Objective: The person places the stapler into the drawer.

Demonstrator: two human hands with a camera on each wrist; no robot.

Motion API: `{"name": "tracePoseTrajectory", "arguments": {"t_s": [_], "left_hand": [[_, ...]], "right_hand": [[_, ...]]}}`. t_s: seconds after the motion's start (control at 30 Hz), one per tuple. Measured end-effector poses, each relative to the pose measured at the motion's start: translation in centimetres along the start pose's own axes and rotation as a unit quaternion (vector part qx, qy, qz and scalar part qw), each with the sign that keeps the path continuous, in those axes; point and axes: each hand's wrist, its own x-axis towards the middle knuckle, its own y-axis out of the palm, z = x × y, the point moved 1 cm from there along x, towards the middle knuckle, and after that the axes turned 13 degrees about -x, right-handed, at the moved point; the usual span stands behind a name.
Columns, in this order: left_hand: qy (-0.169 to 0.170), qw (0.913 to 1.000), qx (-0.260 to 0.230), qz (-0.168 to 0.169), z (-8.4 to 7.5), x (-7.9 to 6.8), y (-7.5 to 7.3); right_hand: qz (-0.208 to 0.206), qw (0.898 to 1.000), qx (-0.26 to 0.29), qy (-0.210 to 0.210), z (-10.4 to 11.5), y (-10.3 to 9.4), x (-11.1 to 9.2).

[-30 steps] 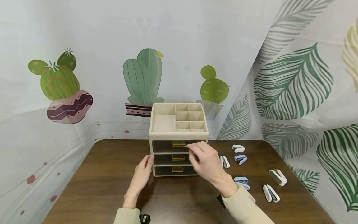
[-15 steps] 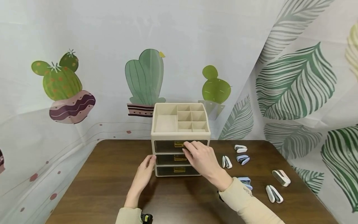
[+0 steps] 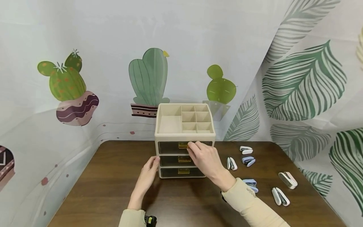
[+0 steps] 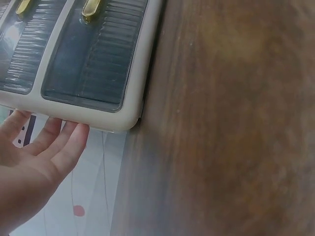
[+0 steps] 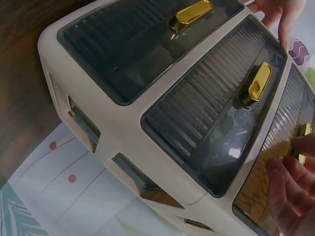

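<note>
Fingers, right hand (image 3: 206,159): pinched narrow on the gold handle (image 3: 182,145) of the top drawer (image 3: 169,147), which sits flush. Fingers, left hand (image 3: 147,175): loosely extended against the side of the cream cabinet (image 3: 185,137), upright towards the back of the brown table (image 3: 113,176). Hazards, judged: fingertips may slip off the small handle under a pull; cabinet may slide or tip forward, should the drawer stick and the left hand brace too lightly; nearest blue stapler (image 3: 251,182) may be nudged by the right sleeve (image 3: 245,200).

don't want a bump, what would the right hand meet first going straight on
Most likely the top handle, which the right hand seems to pinch; behind it is the top drawer.
</note>
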Motion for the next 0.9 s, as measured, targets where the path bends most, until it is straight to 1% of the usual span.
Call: {"name": "tracePoseTrajectory", "arguments": {"t_s": [0.1,0.33,0.53,0.63,0.8,0.9], "left_hand": [[0.003,1.0000,-0.003,0.004,0.06,0.05,0.03],[-0.011,0.9999,-0.003,0.000,0.13,0.02,-0.03],[-0.011,0.9999,-0.001,0.000,0.05,-0.07,-0.02],[-0.005,1.0000,-0.003,0.001,0.02,-0.11,-0.03],[0.001,1.0000,-0.003,0.001,-0.08,-0.05,-0.03],[-0.001,1.0000,0.001,0.000,-0.05,-0.05,-0.02]], "right_hand": [[-0.004,1.000,-0.002,-0.005,-0.01,0.06,-0.08],[-0.020,0.999,-0.020,-0.026,0.06,0.08,-0.16],[-0.028,0.998,-0.036,-0.043,0.06,-0.03,-0.15],[-0.034,0.997,-0.044,-0.053,-0.03,0.00,-0.13],[-0.026,0.997,-0.042,-0.056,-0.12,0.03,0.01],[-0.019,0.998,-0.034,-0.057,-0.11,-0.12,-0.04]]}}
